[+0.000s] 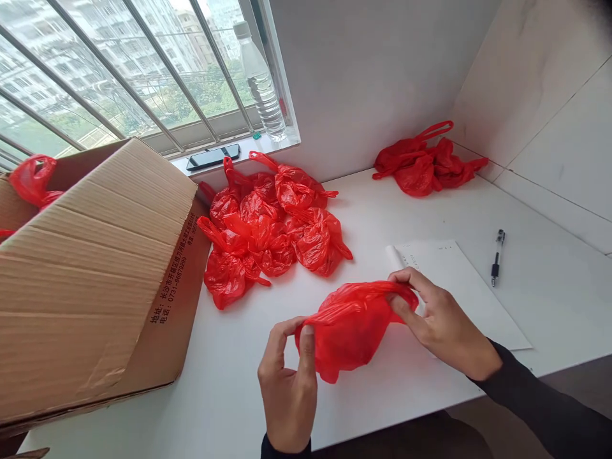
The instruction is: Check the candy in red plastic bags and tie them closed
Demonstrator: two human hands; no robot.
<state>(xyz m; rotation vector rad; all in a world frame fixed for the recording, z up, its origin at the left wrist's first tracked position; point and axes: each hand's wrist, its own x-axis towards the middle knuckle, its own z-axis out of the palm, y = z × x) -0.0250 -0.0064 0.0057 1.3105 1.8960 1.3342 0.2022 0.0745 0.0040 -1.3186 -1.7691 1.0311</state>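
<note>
My left hand [287,382] pinches left end of red plastic bag [349,331]; right hand [440,319] fingers grip right end. Knotted bag pile [268,229] beyond, cardboard box [95,274] left.

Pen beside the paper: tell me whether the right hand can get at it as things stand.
Probably yes: the pen lies in the open past the paper, nothing between it and the right hand. But its fingers pinch the red bag.
</note>
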